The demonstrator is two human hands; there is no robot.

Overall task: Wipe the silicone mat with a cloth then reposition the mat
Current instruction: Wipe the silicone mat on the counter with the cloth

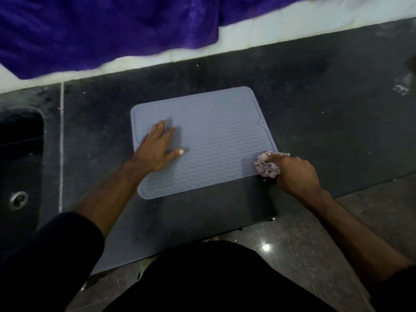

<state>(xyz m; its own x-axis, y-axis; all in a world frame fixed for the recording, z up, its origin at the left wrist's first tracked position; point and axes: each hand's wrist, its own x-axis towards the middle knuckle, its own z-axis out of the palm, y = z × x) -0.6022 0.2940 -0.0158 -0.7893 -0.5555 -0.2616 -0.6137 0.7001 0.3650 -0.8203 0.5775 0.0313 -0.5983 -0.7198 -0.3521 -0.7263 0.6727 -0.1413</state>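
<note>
A grey-blue silicone mat (213, 140) with wavy ridges lies flat on the dark countertop (315, 104). My left hand (157, 149) rests flat on the mat's left part, fingers straight and spread. My right hand (297, 174) grips a crumpled pale cloth (266, 166) at the mat's near right corner, with the cloth touching the mat's edge.
A sink (20, 158) with a metal drain is set into the counter at the left. A purple cloth (108, 30) hangs over a white ledge behind the counter. The counter's front edge runs close to my body, with polished stone floor (315, 239) below.
</note>
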